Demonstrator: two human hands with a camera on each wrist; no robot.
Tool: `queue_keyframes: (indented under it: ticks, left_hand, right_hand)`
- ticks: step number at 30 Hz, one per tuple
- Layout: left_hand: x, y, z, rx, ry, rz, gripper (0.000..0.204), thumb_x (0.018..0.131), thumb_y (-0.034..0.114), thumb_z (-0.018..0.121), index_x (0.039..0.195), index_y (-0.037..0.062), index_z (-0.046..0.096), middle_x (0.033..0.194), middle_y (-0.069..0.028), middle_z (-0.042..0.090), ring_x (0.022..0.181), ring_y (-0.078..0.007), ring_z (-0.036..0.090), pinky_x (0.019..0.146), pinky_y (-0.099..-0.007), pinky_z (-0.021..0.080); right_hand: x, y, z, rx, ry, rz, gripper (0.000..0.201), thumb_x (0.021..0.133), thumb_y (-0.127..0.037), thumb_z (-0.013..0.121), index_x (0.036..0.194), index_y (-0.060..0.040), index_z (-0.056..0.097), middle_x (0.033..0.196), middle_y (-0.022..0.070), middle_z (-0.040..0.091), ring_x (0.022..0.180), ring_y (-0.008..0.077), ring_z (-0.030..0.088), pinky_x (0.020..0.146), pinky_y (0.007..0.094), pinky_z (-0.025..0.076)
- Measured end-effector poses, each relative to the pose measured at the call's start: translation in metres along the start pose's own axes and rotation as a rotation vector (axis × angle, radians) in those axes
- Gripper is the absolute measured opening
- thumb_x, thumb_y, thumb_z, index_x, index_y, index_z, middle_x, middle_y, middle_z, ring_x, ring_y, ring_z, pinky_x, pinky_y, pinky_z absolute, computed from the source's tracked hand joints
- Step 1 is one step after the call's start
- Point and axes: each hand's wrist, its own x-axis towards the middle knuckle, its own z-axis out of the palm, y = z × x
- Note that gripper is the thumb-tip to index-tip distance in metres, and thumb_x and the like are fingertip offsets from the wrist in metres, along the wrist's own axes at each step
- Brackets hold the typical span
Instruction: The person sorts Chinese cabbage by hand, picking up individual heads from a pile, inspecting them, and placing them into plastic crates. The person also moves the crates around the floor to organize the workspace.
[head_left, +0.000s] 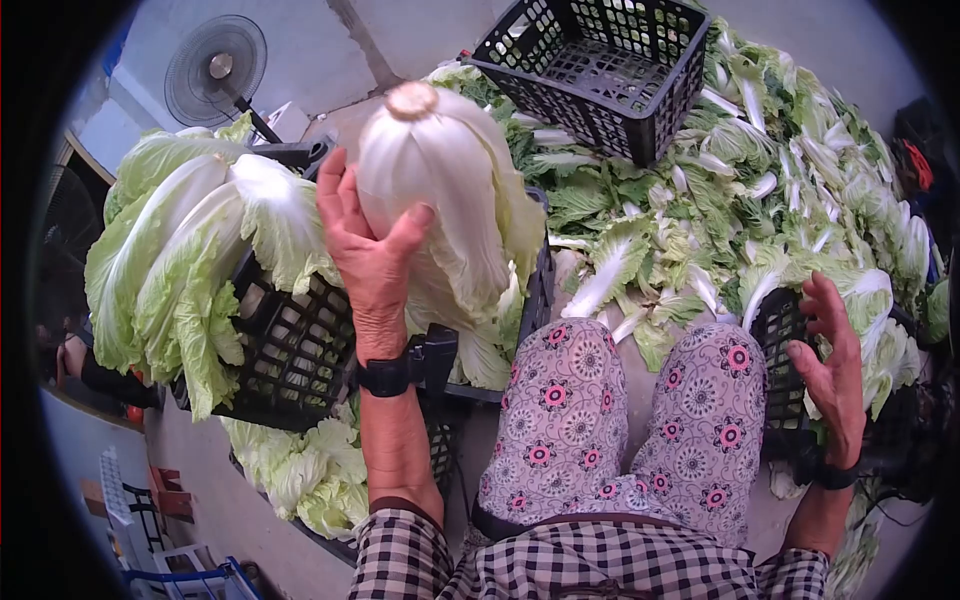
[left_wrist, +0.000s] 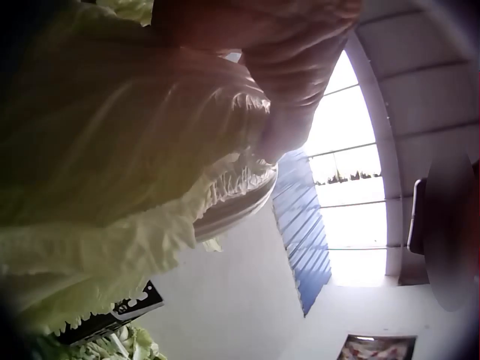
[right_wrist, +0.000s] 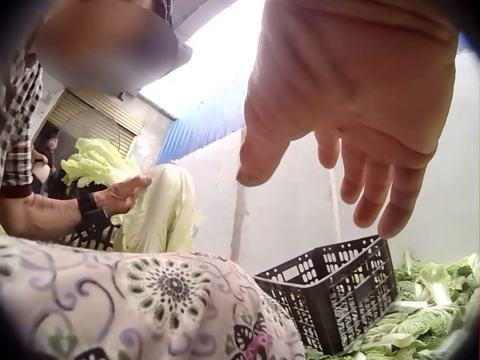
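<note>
My left hand point(head_left: 375, 245) grips a large pale cabbage point(head_left: 440, 200) from its left side, thumb and fingers curled round it, its cut stem end pointing up. The right wrist view also shows the left hand point(right_wrist: 120, 196) on this cabbage point(right_wrist: 161, 210). In the left wrist view the cabbage's leaves point(left_wrist: 112, 150) fill the left side beside the left hand point(left_wrist: 292, 67). My right hand point(head_left: 835, 370) is raised beside the right knee, holding nothing; its fingers point(right_wrist: 375, 180) are extended and apart in the right wrist view.
Green cabbages point(head_left: 180, 250) lie over a black crate point(head_left: 290, 350) at left. Another black crate point(head_left: 600, 75) stands on a heap of loose leaves point(head_left: 720, 190) at the back. A fan point(head_left: 215, 70) stands at back left. Part of a crate point(head_left: 782, 350) shows by the right knee.
</note>
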Motion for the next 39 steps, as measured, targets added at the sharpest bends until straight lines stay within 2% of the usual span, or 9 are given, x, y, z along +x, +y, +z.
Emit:
queue_keyframes:
  ticks: [6, 10, 12, 15, 18, 21, 27, 31, 39]
  left_hand:
    - [-0.011, 0.062, 0.061, -0.227, -0.006, 0.143, 0.098, 0.058, 0.024, 0.082, 0.134, 0.0024, 0.024, 0.122, -0.0143, 0.048, 0.107, -0.0267, 0.054, 0.09, -0.0364, 0.051]
    - [-0.043, 0.061, 0.123, -0.361, -0.203, 0.106, 0.105, 0.054, 0.031, 0.083, 0.136, 0.0034, 0.024, 0.129, -0.0168, 0.037, 0.117, -0.0289, 0.044, 0.095, -0.0372, 0.044]
    - [-0.056, 0.062, 0.148, -0.431, -0.345, 0.097, 0.111, 0.051, 0.033, 0.084, 0.139, 0.0056, 0.021, 0.132, -0.0188, 0.032, 0.124, -0.0309, 0.036, 0.102, -0.0398, 0.034]
    - [-0.047, 0.058, 0.135, -0.311, -0.423, 0.114, 0.122, 0.049, 0.038, 0.087, 0.142, 0.0061, 0.014, 0.135, -0.0191, 0.03, 0.127, -0.0309, 0.032, 0.106, -0.0405, 0.03]
    - [-0.05, 0.024, 0.113, 0.016, -0.414, 0.164, 0.121, 0.052, 0.038, 0.087, 0.142, 0.0054, 0.013, 0.135, -0.0159, 0.034, 0.123, -0.0274, 0.038, 0.104, -0.0384, 0.032]
    - [-0.076, 0.008, 0.117, -0.174, -0.438, -0.112, 0.104, 0.057, 0.028, 0.083, 0.137, 0.003, 0.023, 0.133, -0.0174, 0.038, 0.12, -0.027, 0.042, 0.1, -0.0357, 0.036]
    - [-0.086, -0.009, 0.109, -0.38, -0.253, -0.485, 0.054, 0.066, 0.002, 0.07, 0.115, 0.0018, 0.048, 0.108, -0.0072, 0.06, 0.093, -0.0156, 0.059, 0.085, -0.0284, 0.047]
    - [-0.079, -0.006, 0.096, -0.465, -0.24, -0.487, 0.059, 0.067, 0.012, 0.078, 0.117, 0.0014, 0.048, 0.108, -0.0057, 0.061, 0.095, -0.0144, 0.059, 0.085, -0.0289, 0.047]
    - [-0.079, 0.01, 0.106, -0.534, -0.319, -0.496, 0.062, 0.064, 0.018, 0.083, 0.114, 0.0004, 0.051, 0.105, -0.0064, 0.062, 0.092, -0.0154, 0.06, 0.083, -0.0294, 0.049]
  right_hand:
    - [0.034, -0.04, 0.012, 0.088, 0.187, -0.279, 0.128, 0.047, -0.077, 0.067, 0.144, -0.0097, 0.019, 0.144, 0.0178, 0.031, 0.133, 0.0298, 0.029, 0.106, 0.0469, 0.026]
    - [0.049, -0.048, 0.032, 0.328, -0.282, -0.278, 0.125, 0.045, -0.051, 0.086, 0.142, -0.0066, 0.022, 0.142, 0.0149, 0.032, 0.132, 0.0259, 0.03, 0.108, 0.0434, 0.023]
    - [0.049, -0.054, 0.049, 0.292, 0.042, -0.317, 0.094, 0.048, -0.021, 0.089, 0.128, -0.0027, 0.042, 0.125, 0.0115, 0.05, 0.114, 0.0218, 0.049, 0.096, 0.0377, 0.041]
    - [0.047, -0.063, 0.04, 0.617, 0.164, -0.032, 0.067, 0.052, -0.007, 0.08, 0.114, -0.001, 0.053, 0.102, 0.0069, 0.063, 0.089, 0.0163, 0.062, 0.078, 0.0304, 0.052]
    - [0.052, -0.058, 0.034, 0.826, 0.157, -0.061, 0.065, 0.055, -0.01, 0.078, 0.114, 0.0005, 0.053, 0.101, 0.0082, 0.062, 0.089, 0.0179, 0.062, 0.08, 0.0313, 0.051]
    - [0.06, -0.079, 0.049, 0.905, 0.001, -0.065, 0.07, 0.057, -0.016, 0.076, 0.119, 0.0008, 0.048, 0.104, 0.0099, 0.061, 0.09, 0.0194, 0.061, 0.081, 0.0316, 0.051]
    - [0.077, -0.081, 0.054, 0.49, -0.096, -0.385, 0.134, 0.043, -0.065, 0.08, 0.142, -0.002, 0.015, 0.14, 0.0238, 0.03, 0.132, 0.0333, 0.03, 0.108, 0.0453, 0.026]
    - [0.083, -0.06, 0.057, 0.523, -0.238, -0.182, 0.141, 0.042, -0.07, 0.077, 0.144, -0.0038, 0.005, 0.147, 0.0243, 0.013, 0.137, 0.0345, 0.016, 0.111, 0.0456, 0.016]
    - [0.079, -0.072, 0.068, 0.799, -0.383, -0.171, 0.111, 0.053, -0.04, 0.086, 0.138, -0.003, 0.026, 0.132, 0.0124, 0.043, 0.121, 0.022, 0.042, 0.104, 0.036, 0.033]
